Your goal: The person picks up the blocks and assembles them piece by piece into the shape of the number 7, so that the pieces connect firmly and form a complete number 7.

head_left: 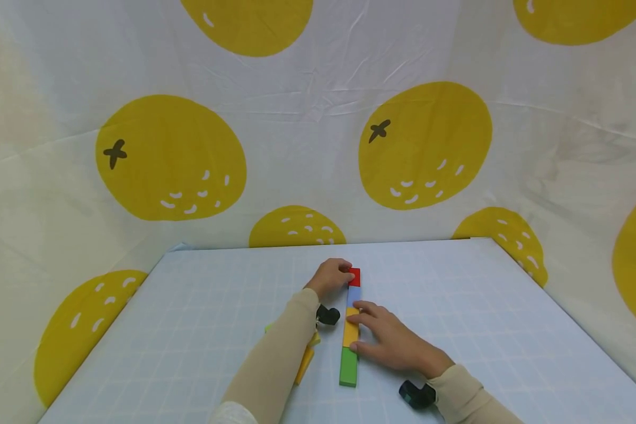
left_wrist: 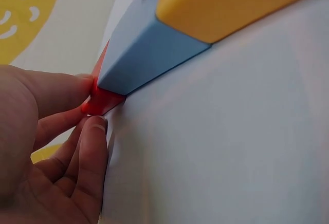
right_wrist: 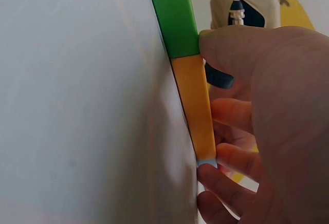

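Observation:
A row of blocks runs away from me on the table: a green block [head_left: 348,367] nearest, then an orange block [head_left: 351,335], a blue block [head_left: 353,297] and a red block [head_left: 355,277] at the far end. Their ends meet. My left hand [head_left: 330,278] pinches the red block between thumb and finger; the left wrist view shows the fingertips against it. From the right, my right hand [head_left: 394,337] touches the row with loosely spread fingers. Its thumb is at the green and orange joint, and other fingertips touch the orange block near the blue one.
More blocks, among them an orange block [head_left: 304,365], lie left of the row, partly hidden under my left forearm. The pale checked tablecloth [head_left: 201,330] covers the table. Behind stands a white curtain [head_left: 302,147] printed with yellow fruit.

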The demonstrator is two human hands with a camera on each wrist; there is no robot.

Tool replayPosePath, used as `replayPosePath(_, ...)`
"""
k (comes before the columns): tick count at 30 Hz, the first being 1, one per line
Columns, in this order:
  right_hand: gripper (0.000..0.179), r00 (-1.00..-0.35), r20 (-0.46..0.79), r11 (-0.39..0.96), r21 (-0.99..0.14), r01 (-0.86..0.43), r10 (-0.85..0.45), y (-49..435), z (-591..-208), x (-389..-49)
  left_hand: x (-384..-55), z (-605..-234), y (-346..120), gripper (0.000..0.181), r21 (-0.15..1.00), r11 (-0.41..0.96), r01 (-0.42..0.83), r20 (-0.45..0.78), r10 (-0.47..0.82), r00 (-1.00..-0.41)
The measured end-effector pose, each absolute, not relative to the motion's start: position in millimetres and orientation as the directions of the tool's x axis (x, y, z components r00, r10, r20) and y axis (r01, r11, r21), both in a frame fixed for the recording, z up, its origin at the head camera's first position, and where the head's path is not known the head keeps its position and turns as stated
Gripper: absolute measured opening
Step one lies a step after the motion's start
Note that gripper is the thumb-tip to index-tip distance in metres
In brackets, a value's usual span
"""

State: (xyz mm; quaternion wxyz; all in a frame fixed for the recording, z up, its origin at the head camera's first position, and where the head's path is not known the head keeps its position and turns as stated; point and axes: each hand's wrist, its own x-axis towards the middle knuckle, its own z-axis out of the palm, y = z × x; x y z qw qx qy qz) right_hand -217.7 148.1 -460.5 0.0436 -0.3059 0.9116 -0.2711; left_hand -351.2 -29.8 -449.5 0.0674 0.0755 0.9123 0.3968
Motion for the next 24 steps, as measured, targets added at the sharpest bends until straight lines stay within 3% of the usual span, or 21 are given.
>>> replayPosePath(24, 0.06, -0.809, 0.087, 0.67, -0.513, -0.537, -0.582, 147.5, -463.1, -218.1, -345.9, -447.7, -33.3, 0.044, 0.735, 0.674, 0.077, -0.09, 0.21, -0.974)
